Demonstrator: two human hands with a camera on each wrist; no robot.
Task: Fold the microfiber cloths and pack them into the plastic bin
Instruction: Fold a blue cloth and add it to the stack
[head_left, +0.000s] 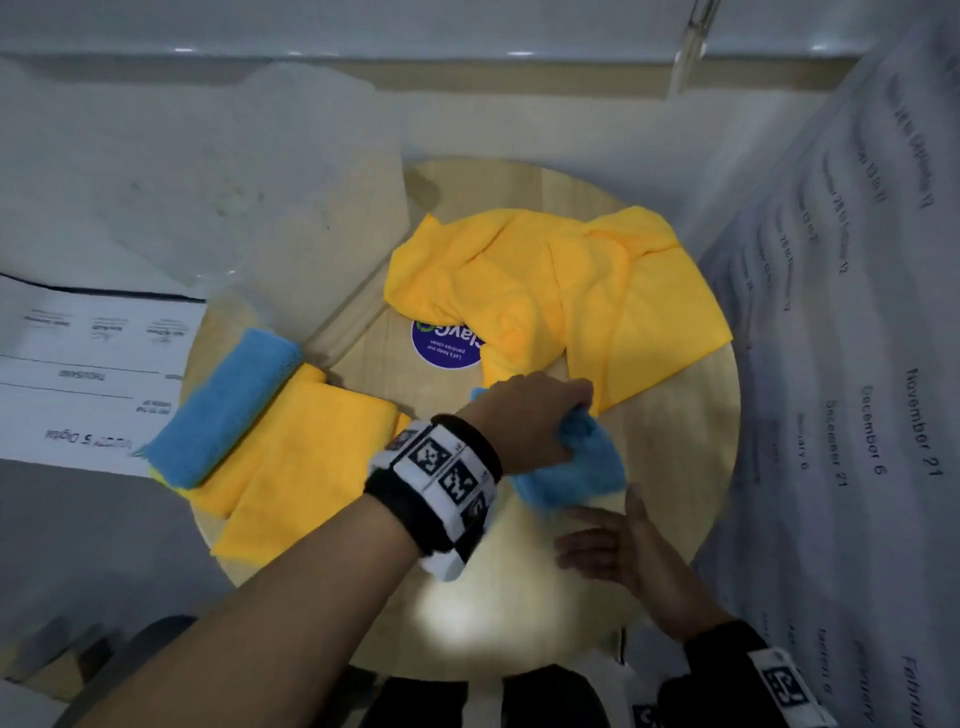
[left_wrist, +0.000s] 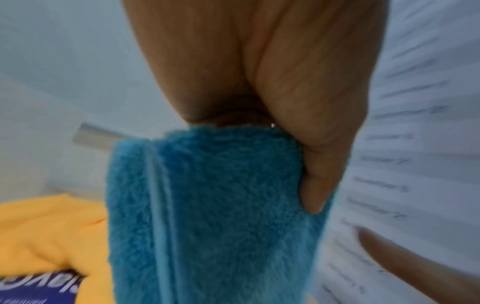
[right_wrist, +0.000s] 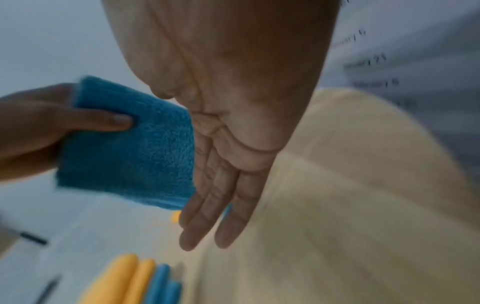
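My left hand (head_left: 566, 415) grips a folded blue microfiber cloth (head_left: 576, 467) just above the round wooden table (head_left: 675, 467); in the left wrist view my left hand (left_wrist: 306, 160) pinches the blue cloth (left_wrist: 207, 205) with the thumb. My right hand (head_left: 592, 530) is open beside and below the cloth, its straight fingers (right_wrist: 205, 236) next to the blue cloth (right_wrist: 130, 154). A folded stack (head_left: 270, 431), a blue cloth on yellow ones, lies at the table's left. Loose yellow cloths (head_left: 561, 291) lie crumpled at the back. A clear plastic bin (head_left: 260, 182) shows faintly at the back left.
A round purple sticker (head_left: 447, 345) sits mid-table, partly under the yellow cloths. Printed papers (head_left: 78, 374) lie to the left. A printed sheet with dates (head_left: 857, 364) runs along the right side. A wall closes the far end.
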